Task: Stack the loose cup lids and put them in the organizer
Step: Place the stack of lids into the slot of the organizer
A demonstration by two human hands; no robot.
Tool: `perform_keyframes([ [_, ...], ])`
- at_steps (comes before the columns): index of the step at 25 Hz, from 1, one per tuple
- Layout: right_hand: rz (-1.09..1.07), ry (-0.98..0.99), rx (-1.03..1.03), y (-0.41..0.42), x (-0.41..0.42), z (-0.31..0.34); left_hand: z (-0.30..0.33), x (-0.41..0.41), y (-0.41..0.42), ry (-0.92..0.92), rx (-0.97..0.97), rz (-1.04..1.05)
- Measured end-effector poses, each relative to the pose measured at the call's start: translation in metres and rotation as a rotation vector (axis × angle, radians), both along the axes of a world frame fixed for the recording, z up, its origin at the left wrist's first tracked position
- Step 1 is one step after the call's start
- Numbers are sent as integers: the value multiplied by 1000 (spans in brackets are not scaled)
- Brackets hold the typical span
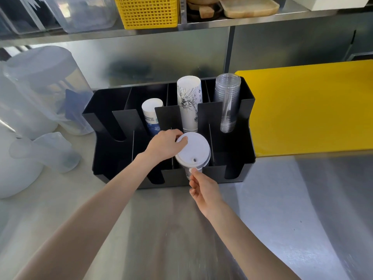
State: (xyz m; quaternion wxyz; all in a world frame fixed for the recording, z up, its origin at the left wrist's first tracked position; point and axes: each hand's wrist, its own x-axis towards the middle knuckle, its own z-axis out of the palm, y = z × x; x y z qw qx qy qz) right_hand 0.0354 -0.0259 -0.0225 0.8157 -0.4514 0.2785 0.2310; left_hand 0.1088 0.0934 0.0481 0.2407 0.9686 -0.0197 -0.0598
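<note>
A stack of white cup lids (194, 151), with a sip hole in the top one, sits in a front middle slot of the black organizer (240, 144). My left hand (166, 145) grips the stack's far left rim. My right hand (203, 187) pinches the stack's near lower edge at the slot's front opening. The lower lids are hidden behind the organizer's front wall.
The organizer's back slots hold two stacks of paper cups (188, 102) (152, 116) and a stack of clear lids (228, 102). A yellow board (310, 110) lies to the right, translucent pitchers (40, 93) to the left. A shelf with a yellow basket (148, 11) hangs above the steel counter (181, 229).
</note>
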Motion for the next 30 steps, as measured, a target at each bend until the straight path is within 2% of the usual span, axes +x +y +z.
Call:
perform_keyframes([
  [4,11,14,-81,-1,0,-7,-1,4,-2,84,176,-103],
  [7,31,1,-176,-1,0,-12,-8,3,-2,80,281,-103],
  [13,42,21,-184,0,1,-14,-14,-2,-5,119,315,-111],
  [19,124,-37,-287,-6,-1,-15,-12,-8,-6,138,304,-119],
  [22,197,-74,-343,-8,0,-11,-9,-15,-5,156,361,-168],
  [26,285,-134,-404,-16,-5,-6,-12,-31,0,83,310,-149],
  [30,456,-269,-546,-30,-13,-2,-15,-43,5,-97,272,-105],
])
